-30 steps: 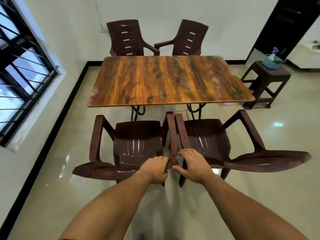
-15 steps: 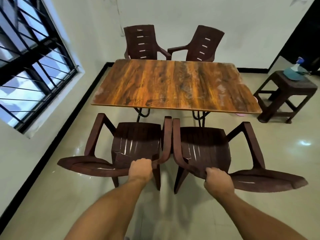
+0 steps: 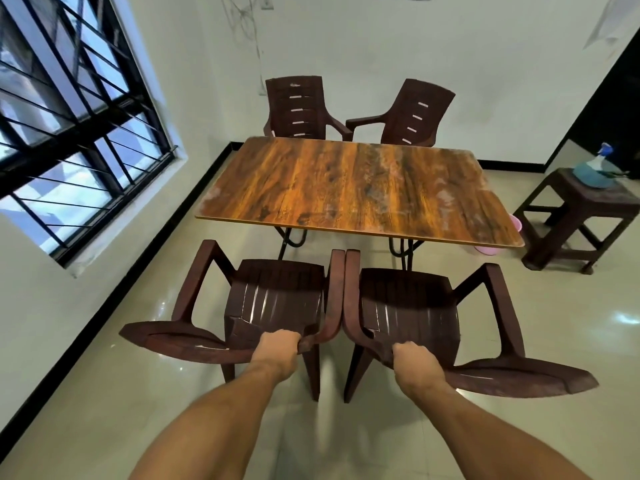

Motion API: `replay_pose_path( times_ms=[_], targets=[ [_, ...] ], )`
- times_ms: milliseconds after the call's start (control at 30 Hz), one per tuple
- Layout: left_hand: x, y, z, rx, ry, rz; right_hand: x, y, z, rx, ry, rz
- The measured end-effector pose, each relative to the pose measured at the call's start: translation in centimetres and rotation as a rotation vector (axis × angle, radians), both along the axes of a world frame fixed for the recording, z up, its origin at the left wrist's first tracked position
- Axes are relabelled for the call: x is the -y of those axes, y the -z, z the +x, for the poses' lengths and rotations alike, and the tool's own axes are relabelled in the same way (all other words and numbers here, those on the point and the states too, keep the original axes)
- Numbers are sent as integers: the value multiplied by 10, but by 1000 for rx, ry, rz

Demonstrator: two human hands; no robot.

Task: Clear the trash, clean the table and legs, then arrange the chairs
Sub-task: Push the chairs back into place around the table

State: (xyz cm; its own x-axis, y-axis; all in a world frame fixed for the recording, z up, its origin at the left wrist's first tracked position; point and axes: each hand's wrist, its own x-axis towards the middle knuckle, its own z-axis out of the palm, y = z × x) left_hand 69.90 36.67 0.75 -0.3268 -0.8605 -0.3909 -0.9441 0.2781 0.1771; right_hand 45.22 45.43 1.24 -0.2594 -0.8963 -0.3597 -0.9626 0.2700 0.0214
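Two dark brown plastic armchairs stand side by side at the near edge of the wooden table (image 3: 360,188), their inner armrests touching. My left hand (image 3: 277,349) grips the top of the backrest of the near left chair (image 3: 273,299). My right hand (image 3: 414,363) grips the backrest top of the near right chair (image 3: 408,306). On the table's far side stand a far left chair (image 3: 294,107) and a far right chair (image 3: 415,116), facing me. The tabletop is bare, with pale worn patches toward its right end.
A barred window (image 3: 69,116) fills the wall at left. A brown stool (image 3: 581,216) at right carries a blue spray bottle (image 3: 594,168). Something pink (image 3: 488,249) lies on the floor under the table's right corner. A dark doorway (image 3: 616,98) opens at far right.
My hands have moved apart from the meeting inner armrests onto the two backrests. The view has shifted left and closer, and the two near chairs stand closer together under the table's edge.
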Motion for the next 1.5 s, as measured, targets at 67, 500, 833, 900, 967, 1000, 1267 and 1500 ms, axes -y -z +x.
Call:
replay_pose_path(
  times_ms=[67,500,833,900,967,1000,1267,1500],
  targets=[
    [0,1,0,7,7,-6,-1,1,-1,3,9,-3],
    [-2,-2,2,4,50,8,-5,-2,6,-13,-9,47],
    [10,-9,15,-6,190,156,11,1,34,145,-48,-149],
    [12,-8,29,22,235,187,29,-4,62,210,-75,-207],
    [16,-8,49,40,267,178,49,-7,94,264,-133,-237],
    [20,-8,62,40,272,168,60,-8,112,287,-174,-247],
    [97,0,227,147,113,151,150,-4,285,430,-495,-272],
    [176,10,368,87,168,85,225,27,427,447,-299,-250]
  ],
)
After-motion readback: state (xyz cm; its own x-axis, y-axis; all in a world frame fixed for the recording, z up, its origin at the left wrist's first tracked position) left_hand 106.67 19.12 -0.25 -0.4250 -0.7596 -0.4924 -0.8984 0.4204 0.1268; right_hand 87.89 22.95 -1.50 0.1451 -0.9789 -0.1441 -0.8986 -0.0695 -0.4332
